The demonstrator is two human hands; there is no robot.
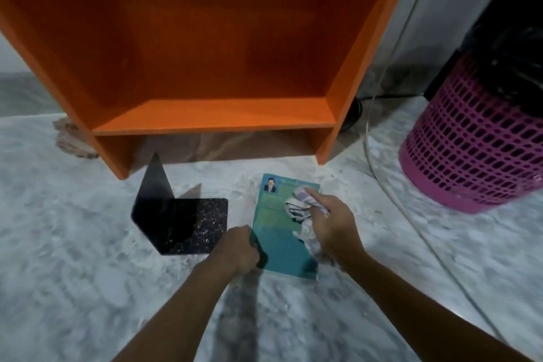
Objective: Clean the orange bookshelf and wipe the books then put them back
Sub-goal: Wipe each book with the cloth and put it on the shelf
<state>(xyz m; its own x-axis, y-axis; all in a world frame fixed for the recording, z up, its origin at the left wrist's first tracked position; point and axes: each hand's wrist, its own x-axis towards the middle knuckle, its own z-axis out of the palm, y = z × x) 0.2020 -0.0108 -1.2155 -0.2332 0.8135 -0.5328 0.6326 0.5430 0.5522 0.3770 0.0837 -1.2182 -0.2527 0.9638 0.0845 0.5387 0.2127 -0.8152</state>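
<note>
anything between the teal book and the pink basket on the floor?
Head view: only bare marble floor between the teal book and the pink basket, crossed by a thin curved line I can't identify.

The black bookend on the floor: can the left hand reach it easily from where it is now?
Probably yes. The left hand grips the teal book's left edge, and the black bookend lies just to its left on the marble floor, with nothing between them. It would have to let go of the book first.

Print shows on the teal book (279, 244) cover, but it's far too blurred to read; nothing else lettered.
</note>
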